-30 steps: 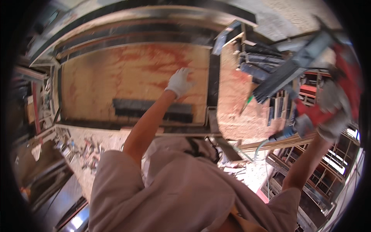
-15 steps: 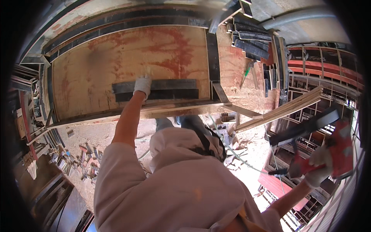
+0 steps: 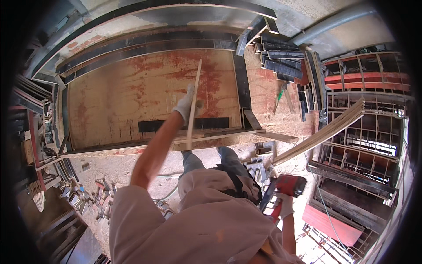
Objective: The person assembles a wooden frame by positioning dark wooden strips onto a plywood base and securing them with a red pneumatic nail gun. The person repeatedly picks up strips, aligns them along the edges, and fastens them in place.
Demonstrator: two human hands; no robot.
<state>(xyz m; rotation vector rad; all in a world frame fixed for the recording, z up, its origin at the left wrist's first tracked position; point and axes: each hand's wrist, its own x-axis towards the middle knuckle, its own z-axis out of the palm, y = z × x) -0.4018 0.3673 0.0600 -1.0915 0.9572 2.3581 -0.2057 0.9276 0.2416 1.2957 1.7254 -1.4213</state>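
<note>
My gloved left hand (image 3: 187,105) is closed around a narrow wooden strip (image 3: 195,94), raised above the wooden panel (image 3: 132,83) and turned so that its pale edge shows. Below it on the panel lies a single black strip (image 3: 151,125), close to the near rim. At the lower right, my gloved right hand (image 3: 285,206) grips a red nail gun (image 3: 290,185) by its handle. The tool is held beside my body, away from the panel.
A black-faced frame bar (image 3: 243,77) borders the panel on the right. Stacked black boards (image 3: 285,57) and a green-handled tool (image 3: 280,93) lie beyond it. Long pale slats (image 3: 325,130) jut out at the right. Wood offcuts (image 3: 94,200) litter the floor at left; a hose (image 3: 169,193) trails there.
My left hand has lifted one of two black strips off the panel and turned it on edge. My right hand has brought the nail gun from the far right in toward my body.
</note>
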